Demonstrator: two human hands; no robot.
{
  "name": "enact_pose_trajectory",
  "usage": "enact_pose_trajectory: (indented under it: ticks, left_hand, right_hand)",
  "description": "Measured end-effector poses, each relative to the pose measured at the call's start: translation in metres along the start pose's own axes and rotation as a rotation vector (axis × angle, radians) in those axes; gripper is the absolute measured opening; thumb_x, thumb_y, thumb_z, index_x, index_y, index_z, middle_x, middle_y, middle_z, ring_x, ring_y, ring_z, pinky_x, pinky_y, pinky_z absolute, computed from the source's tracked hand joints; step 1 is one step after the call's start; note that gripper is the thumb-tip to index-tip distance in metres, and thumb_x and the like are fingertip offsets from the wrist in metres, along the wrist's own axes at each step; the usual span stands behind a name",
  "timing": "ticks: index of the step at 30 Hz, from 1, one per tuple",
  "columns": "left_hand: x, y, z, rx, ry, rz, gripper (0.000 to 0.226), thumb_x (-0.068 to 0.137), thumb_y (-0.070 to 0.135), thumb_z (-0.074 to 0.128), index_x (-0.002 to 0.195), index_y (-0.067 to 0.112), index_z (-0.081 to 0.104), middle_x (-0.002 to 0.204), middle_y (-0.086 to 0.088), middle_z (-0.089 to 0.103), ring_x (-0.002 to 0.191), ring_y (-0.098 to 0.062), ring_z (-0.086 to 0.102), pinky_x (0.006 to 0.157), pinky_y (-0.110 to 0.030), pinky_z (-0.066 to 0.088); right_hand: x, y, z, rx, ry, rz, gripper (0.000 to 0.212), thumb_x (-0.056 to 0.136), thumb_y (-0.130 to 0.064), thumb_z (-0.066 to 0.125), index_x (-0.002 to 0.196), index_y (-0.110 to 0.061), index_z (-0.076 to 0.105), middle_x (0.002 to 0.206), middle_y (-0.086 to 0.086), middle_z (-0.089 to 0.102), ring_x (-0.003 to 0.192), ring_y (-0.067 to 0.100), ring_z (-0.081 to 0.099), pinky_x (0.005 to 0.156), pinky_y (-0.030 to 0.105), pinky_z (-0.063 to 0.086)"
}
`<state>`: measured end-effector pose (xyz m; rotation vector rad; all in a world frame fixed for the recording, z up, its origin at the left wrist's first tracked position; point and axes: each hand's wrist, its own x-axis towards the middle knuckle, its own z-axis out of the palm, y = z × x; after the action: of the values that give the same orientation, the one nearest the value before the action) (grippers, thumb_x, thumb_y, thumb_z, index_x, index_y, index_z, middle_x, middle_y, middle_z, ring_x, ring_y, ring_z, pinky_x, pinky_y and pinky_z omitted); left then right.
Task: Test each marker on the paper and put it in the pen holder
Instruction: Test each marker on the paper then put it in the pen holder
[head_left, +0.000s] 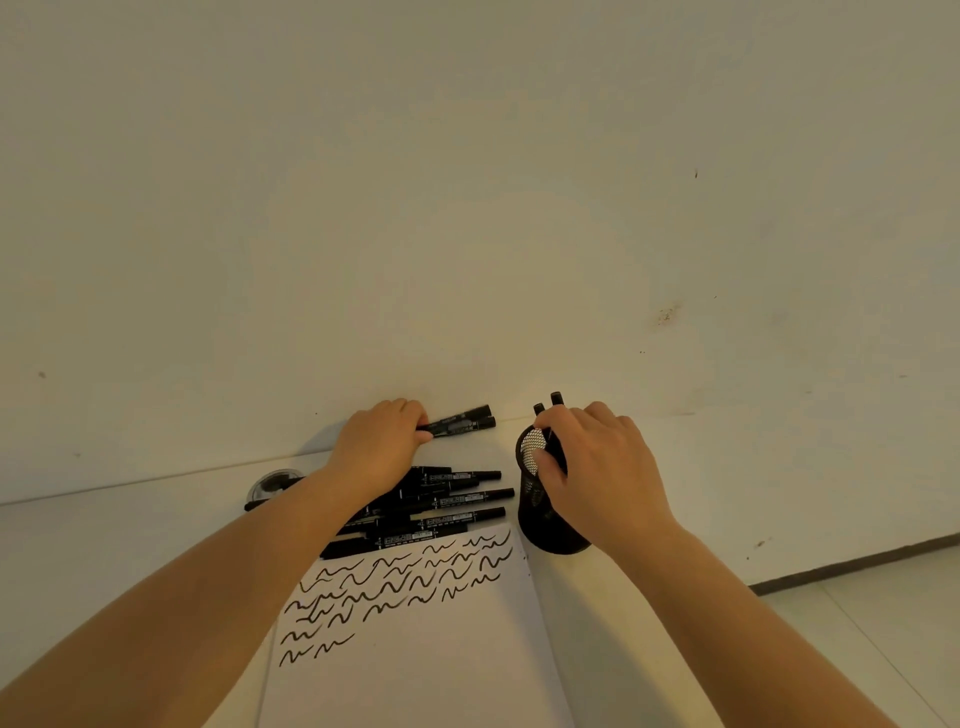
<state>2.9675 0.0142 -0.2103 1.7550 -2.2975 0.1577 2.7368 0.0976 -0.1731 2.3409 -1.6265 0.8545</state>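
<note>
Markers: left hand (382, 447) grips two (460, 422) by the wall; right hand (597, 462) clasps pen holder (540, 525) rim, two markers (549, 405) inside. Pile (441, 501) on bench (104, 545) above scribbled paper (415, 649).

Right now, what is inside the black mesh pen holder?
Two black marker ends stick up above the rim of the pen holder. The right hand covers most of the opening, so how many markers sit inside cannot be seen.
</note>
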Motion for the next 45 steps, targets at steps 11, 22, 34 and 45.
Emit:
enact_pose_trajectory:
  ticks: [11,22,34,45]
  left_hand:
    - [-0.100,0.038,-0.061,-0.505,0.105,-0.079,0.018,0.094,0.032,0.043,0.109,0.024,0.048,0.090,0.013,0.061,0.084,-0.006,0.058,0.072,-0.027,0.048]
    - [-0.199,0.029,-0.048,-0.599,0.131,-0.041,0.020,0.088,0.031,0.055,0.107,0.026,0.059,0.095,0.013,0.060,0.083,-0.002,0.056,0.073,-0.015,0.047]
    - [-0.226,0.004,-0.056,-0.036,0.407,0.300,0.029,0.083,0.041,0.052,0.079,0.018,0.070,0.066,0.005,0.067,0.053,-0.012,0.059,0.046,-0.021,0.046]
    - [-0.235,0.018,-0.062,-0.443,-0.038,0.094,0.021,0.095,0.031,0.042,0.076,0.029,0.051,0.063,0.014,0.049,0.056,-0.004,0.045,0.053,-0.015,0.032]
  right_hand:
    - [-0.022,-0.061,-0.019,0.498,-0.044,0.180,0.008,0.085,-0.024,0.059,0.093,-0.025,0.061,0.071,-0.009,0.063,0.067,0.007,0.057,0.062,0.025,0.048]
    - [-0.074,-0.130,0.015,1.179,-0.205,0.595,0.020,0.090,-0.025,0.054,0.077,-0.014,0.063,0.055,-0.002,0.066,0.049,0.006,0.056,0.045,0.015,0.042]
    - [-0.088,-0.147,0.023,1.576,-0.541,0.889,0.028,0.090,-0.023,0.049,0.067,-0.009,0.056,0.049,0.007,0.054,0.038,0.014,0.043,0.035,0.020,0.030]
    - [-0.088,-0.141,0.019,1.508,-0.411,0.702,0.042,0.085,-0.006,0.044,0.046,-0.011,0.058,0.039,0.012,0.050,0.030,0.017,0.036,0.034,0.020,0.027]
